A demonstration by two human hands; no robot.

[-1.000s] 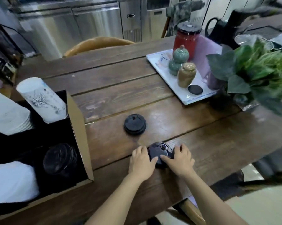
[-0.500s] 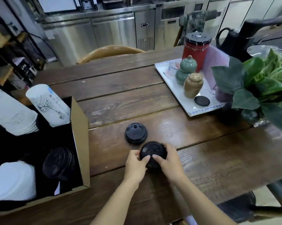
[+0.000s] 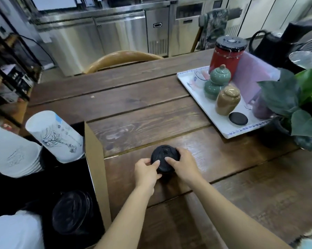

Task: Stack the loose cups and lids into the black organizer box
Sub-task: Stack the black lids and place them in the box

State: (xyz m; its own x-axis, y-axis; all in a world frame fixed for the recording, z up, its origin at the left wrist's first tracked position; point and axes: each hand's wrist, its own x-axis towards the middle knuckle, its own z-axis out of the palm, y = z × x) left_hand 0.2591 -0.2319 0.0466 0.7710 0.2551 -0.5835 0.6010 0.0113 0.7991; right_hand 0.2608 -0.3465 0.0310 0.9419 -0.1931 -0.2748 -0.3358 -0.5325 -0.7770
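Both my hands hold a stack of black lids (image 3: 164, 155) on the wooden table (image 3: 142, 108). My left hand (image 3: 146, 170) grips its left side and my right hand (image 3: 185, 163) its right side, fingertips resting on top. The second loose lid no longer shows apart; it seems to lie under the one I hold. The black organizer box (image 3: 96, 169), with a brown cardboard side, stands at the left. Inside it lie a stack of black lids (image 3: 72, 212) and stacks of white paper cups (image 3: 54, 135), (image 3: 11, 153), (image 3: 16, 230).
A white tray (image 3: 203, 103) at the right carries a red canister (image 3: 225, 56), green jars (image 3: 217, 81), a tan jar (image 3: 227, 99) and a black disc (image 3: 238, 118). A leafy plant (image 3: 299, 103) stands at the right edge. A wooden chair back (image 3: 122, 59) rises behind the table.
My hands slid the held lid forward and left onto the other loose lid, so the two now read as one stack. The camera also moved closer.
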